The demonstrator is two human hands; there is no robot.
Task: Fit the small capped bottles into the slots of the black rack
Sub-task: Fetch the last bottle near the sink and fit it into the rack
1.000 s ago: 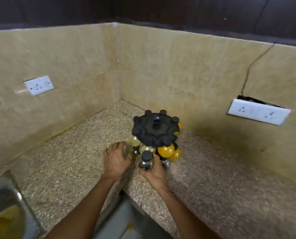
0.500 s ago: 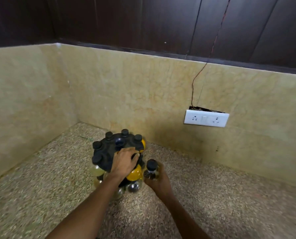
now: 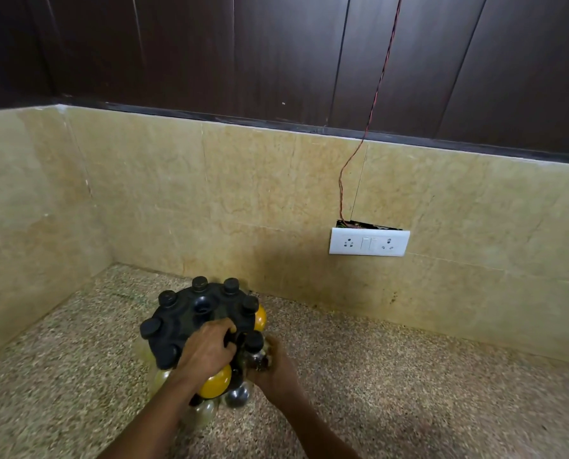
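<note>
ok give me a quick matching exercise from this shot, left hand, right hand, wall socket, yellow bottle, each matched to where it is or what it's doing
Column 1:
1. left hand
2. right hand
3. wall socket
4. yellow bottle

Column 2:
A. on the beige wall, below a thin wire
B. on top of the black rack
C. hanging in the rack under a wrist
D. holding a black-capped bottle at the rack's edge

Pairs: 1-B, 2-D, 3-A, 4-C
</note>
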